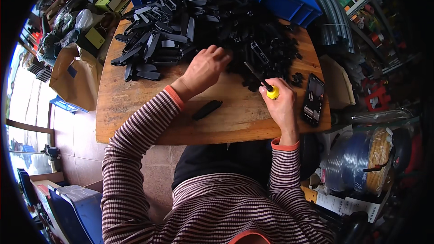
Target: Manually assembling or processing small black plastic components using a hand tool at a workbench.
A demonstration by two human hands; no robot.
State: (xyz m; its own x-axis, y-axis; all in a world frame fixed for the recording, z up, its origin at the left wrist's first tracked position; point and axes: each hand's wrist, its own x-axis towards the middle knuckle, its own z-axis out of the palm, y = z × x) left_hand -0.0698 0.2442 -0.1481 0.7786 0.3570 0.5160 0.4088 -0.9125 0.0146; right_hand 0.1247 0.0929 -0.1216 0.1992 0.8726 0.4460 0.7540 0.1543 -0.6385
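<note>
My right hand [281, 104] is closed round the yellow and black handle of a screwdriver [272, 91], its shaft pointing up and left toward the heap. At the near edge of a large heap of black plastic parts [176, 36] is my left hand [204, 70], fingers curled and slightly blurred. Its fingertips are hidden, so anything in them cannot be made out. Long flat pieces fill the heap's left side; smaller dark pieces lie on its right. One long black part [207, 110] lies alone on the wooden table [239, 122], between my forearms.
A phone [313, 99] with its screen lit lies at the table's right edge. Two blue bins [280, 0] stand along the far edge. Coiled grey tubing [332, 13] hangs at the far right; a brown paper bag [74, 74] stands left of the table.
</note>
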